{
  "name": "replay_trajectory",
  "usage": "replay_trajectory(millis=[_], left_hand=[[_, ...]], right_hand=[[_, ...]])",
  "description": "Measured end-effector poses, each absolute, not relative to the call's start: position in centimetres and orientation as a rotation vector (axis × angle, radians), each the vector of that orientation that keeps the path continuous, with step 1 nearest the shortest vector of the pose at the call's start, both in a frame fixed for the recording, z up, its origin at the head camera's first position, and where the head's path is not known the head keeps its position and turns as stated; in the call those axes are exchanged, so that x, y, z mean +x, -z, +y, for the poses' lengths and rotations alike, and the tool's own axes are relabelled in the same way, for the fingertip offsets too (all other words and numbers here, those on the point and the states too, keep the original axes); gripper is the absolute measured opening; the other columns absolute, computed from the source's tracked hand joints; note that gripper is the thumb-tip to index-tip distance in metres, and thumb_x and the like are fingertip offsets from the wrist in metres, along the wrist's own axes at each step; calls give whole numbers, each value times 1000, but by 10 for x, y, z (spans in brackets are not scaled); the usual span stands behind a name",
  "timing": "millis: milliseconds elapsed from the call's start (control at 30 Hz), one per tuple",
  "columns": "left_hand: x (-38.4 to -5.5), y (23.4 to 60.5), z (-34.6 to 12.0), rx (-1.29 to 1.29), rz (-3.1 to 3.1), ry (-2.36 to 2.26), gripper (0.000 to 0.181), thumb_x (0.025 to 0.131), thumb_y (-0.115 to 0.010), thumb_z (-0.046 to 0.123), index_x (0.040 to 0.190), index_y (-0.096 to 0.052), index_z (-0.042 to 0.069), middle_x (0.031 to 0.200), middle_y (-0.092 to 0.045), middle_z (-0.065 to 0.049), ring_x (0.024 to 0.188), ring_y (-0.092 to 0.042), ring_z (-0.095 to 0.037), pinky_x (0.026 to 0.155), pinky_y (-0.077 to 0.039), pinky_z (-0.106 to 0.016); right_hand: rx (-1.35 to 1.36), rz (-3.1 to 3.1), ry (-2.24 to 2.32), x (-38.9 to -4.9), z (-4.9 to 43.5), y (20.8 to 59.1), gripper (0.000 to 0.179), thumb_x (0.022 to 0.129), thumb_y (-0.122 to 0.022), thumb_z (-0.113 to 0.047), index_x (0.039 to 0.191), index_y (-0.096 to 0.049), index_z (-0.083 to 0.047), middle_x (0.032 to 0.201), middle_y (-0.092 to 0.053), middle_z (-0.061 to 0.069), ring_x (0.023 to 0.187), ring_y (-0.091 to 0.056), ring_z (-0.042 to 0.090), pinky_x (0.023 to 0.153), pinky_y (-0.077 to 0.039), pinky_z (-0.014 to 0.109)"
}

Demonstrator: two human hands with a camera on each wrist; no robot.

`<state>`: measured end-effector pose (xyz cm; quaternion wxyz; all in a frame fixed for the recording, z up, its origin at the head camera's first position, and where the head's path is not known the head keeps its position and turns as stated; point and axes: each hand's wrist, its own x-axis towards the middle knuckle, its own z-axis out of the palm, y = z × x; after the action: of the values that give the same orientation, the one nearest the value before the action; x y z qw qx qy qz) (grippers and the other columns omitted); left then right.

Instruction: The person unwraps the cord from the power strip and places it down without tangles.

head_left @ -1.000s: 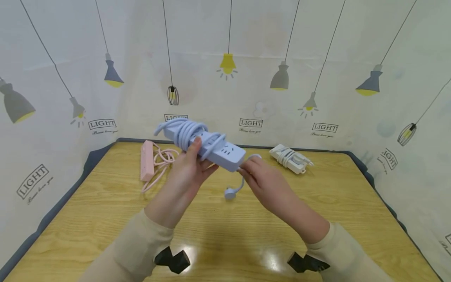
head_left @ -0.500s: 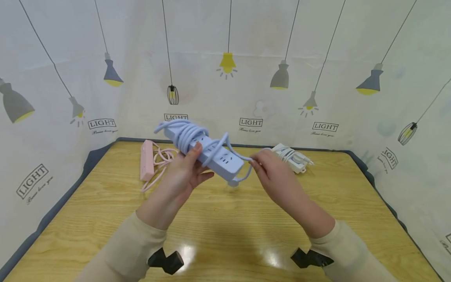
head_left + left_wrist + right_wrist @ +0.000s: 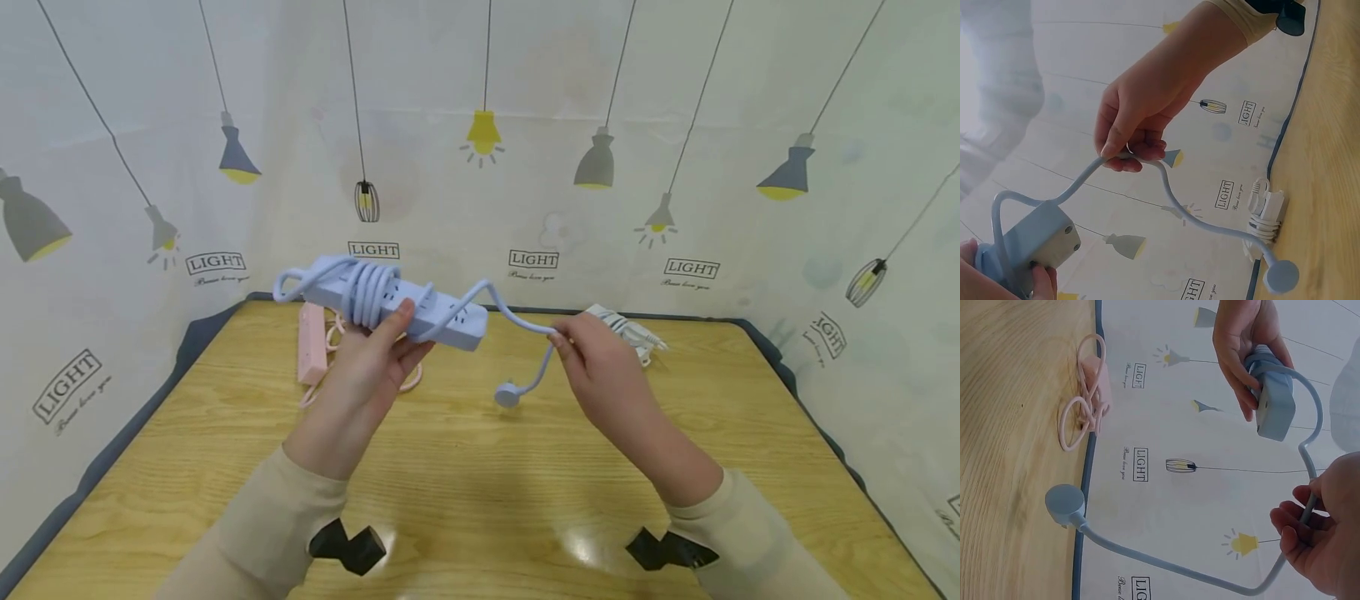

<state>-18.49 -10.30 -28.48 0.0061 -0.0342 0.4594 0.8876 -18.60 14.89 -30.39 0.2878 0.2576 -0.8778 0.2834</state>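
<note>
My left hand (image 3: 367, 367) grips a light blue power strip (image 3: 463, 327) from below, with the thumb on its socket face. Several turns of its blue cord (image 3: 367, 293) wrap the far half of the strip. A free length of cord leaves the near end and runs right to my right hand (image 3: 600, 367), which pinches it between thumb and fingers. Past that pinch the cord hangs down to a round plug (image 3: 507, 394), held above the table. In the right wrist view the plug (image 3: 1065, 504) dangles at the lower left.
A pink power strip (image 3: 312, 346) with loosely looped cord lies at the back left of the wooden table (image 3: 480, 500). A white power strip (image 3: 626, 333) with wrapped cord lies at the back right, partly behind my right hand. A lamp-print cloth (image 3: 420, 167) stands behind.
My right hand has drawn the cord to the right, away from the strip. The left hand has shifted left with the strip, which now lies more level. The plug swings below.
</note>
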Motion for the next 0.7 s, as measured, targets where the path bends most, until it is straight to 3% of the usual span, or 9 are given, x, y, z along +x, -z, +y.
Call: replay_trajectory(millis=[367,700], left_hand=[[-187,286,-110,-125,1209,-2922,41,97,-54,-1,130,-47,21,120,-52,-9,92,-67,-22,91,-51,-33],[-186,288,-114,-201,1253,-2873,37,101,-52,10,135,-43,22,123,-50,-11,99,-65,-22,98,-46,-37]], right_hand=[[756,-2327,-731,-189,158,311,4,96,-59,-4,95,-63,-3,81,-53,3,72,-47,17,61,-42,33],[854,-2379,-739,-190,170,317,4,96,-60,-5,96,-64,-5,90,-57,0,78,-50,14,66,-45,33]])
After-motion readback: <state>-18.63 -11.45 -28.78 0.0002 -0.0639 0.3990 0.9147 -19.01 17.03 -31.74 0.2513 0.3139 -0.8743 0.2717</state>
